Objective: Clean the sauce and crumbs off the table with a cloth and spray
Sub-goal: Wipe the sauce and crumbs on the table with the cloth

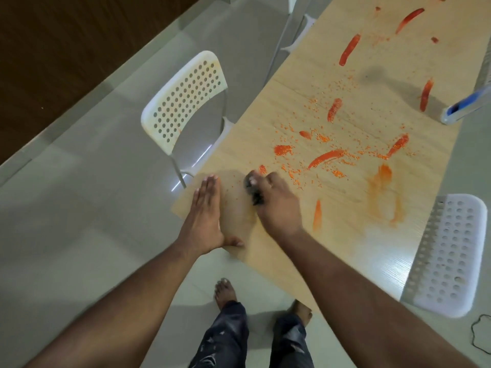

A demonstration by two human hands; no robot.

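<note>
While the right hand (276,200) is gripping a dark cloth (253,191) at the table's (332,251) near corner and the left hand (206,216) is pressing flat, sauce streaks (325,157) and crumbs (316,134) are still covering everything toward twelve o'clock, leaving most cleaning undone.

Left hand (206,208) lies flat, fingers straight, left of centre frame. Right hand (276,200), just right of it, fingers curled, gripping.

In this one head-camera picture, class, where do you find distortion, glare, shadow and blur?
Head view: the wide lens bends the table edges; glare streaks the floor beside the left white chair and shines on the table's near right part; a soft shadow falls by the spray bottle; the dark cloth under the right hand looks smeared.
</note>
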